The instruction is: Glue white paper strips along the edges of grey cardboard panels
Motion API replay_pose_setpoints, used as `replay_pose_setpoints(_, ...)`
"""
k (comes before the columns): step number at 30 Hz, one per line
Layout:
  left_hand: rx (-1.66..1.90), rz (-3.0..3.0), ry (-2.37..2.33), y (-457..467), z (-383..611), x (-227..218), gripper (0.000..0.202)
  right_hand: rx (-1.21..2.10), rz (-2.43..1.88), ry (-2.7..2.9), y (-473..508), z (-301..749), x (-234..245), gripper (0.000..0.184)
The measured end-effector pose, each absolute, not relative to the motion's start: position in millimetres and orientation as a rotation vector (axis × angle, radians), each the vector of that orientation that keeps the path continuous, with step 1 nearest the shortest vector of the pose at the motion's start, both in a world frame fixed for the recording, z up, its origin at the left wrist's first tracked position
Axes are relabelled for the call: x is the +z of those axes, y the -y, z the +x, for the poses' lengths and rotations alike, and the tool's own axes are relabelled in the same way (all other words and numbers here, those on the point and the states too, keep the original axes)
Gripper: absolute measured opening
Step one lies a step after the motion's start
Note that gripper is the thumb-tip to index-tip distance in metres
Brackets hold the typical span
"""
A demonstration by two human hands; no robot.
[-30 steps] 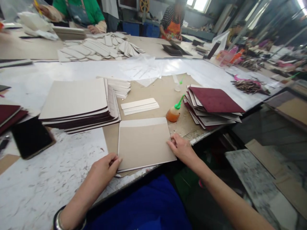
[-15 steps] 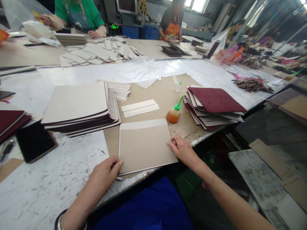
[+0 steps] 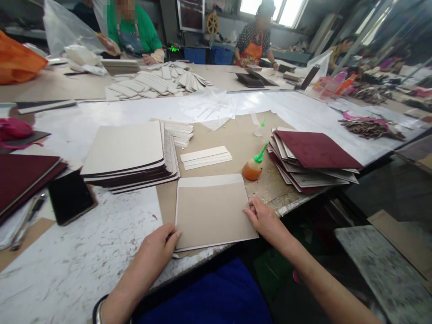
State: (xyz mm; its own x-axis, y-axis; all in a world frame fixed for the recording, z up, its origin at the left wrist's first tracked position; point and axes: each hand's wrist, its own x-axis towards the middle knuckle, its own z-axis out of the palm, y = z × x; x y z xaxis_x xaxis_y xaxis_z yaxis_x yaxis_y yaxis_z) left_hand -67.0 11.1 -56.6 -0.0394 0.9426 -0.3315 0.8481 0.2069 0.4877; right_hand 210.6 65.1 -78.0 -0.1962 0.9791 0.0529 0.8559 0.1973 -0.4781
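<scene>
Beige panel (image 3: 216, 213) flat at the desk (image 3: 111, 261) front edge, pale band along its far side. Left hand (image 3: 155, 249): grip pinching panel's left edge near the front corner, thumb on top. Right hand (image 3: 265, 221): grip pinching right edge, fingers curled. Pale strips (image 3: 206, 156) lie just beyond panel. Squeeze bottle (image 3: 252, 171), orange contents, green nozzle, near panel's far right corner. Stack of pale boards (image 3: 124, 146) to the left, maroon-topped pile (image 3: 317, 150) to the right. Black phone (image 3: 71, 197) far left, pen (image 3: 30, 218) beside it.
</scene>
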Motion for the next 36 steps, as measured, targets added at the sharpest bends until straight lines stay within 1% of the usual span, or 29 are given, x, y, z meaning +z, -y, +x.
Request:
replay_pose_setpoints(7,0.176,1.673,-1.913,-11,-66,-55,0.018,0.452,-1.729,2.138,-70,214,-87,0.010)
replay_pose_setpoints(16,0.162,1.665,-1.879,-11,-66,-49,0.019,0.467,-1.765,2.146,-70,214,-86,0.012)
replay_pose_setpoints(24,0.141,1.675,-1.860,-12,-68,-50,0.019,0.349,-1.707,2.187,-71,218,-92,0.013)
replay_pose_setpoints(27,0.134,1.685,-1.867,-12,-69,-51,0.017,0.325,-1.708,2.205,-71,218,-91,0.012)
replay_pose_setpoints(36,0.076,1.693,-1.887,-14,-66,-51,0.017,0.396,-1.778,2.207,-71,213,-85,0.008)
